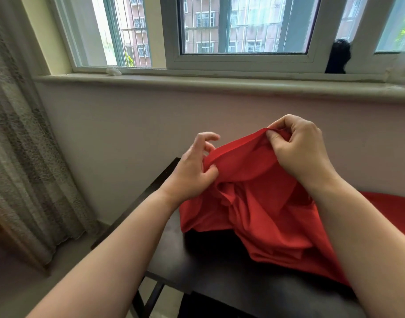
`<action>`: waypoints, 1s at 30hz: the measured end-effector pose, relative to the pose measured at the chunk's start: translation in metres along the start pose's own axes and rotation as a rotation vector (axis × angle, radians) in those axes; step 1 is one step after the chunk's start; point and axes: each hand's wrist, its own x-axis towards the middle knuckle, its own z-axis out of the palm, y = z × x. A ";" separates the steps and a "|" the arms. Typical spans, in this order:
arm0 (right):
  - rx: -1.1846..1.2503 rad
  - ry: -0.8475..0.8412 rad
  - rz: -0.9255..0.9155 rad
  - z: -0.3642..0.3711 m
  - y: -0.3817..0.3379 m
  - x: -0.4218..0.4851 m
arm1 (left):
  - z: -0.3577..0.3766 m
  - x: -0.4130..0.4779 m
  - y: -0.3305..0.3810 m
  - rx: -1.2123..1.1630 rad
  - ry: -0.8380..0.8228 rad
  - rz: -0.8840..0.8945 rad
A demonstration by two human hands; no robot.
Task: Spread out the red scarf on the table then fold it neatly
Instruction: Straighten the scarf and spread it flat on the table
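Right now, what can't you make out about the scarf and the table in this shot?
- Red scarf: its right end, hidden by the right forearm and cut off at the frame's right edge; bunched folds hide its shape.
- Table: right side covered by scarf and arm, near edge cut off.
- Right hand: fingertips tucked behind the hem.

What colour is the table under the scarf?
Dark, near black: the table shows best in the head view, below the red scarf.

Both hands (192, 171) (297, 148) pinching red scarf (261, 203) above table (174, 255)
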 end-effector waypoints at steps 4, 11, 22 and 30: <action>-0.015 0.004 0.009 0.000 0.000 0.000 | 0.005 -0.006 -0.003 0.309 0.016 0.282; -0.020 0.003 0.011 -0.001 0.000 -0.001 | 0.007 -0.004 -0.007 0.354 0.106 0.277; 0.019 -0.036 -0.009 -0.004 -0.004 -0.001 | -0.004 0.001 0.021 -0.451 0.063 -0.076; 0.078 -0.028 -0.048 -0.005 -0.016 0.003 | -0.025 0.016 0.035 -0.364 0.159 -0.211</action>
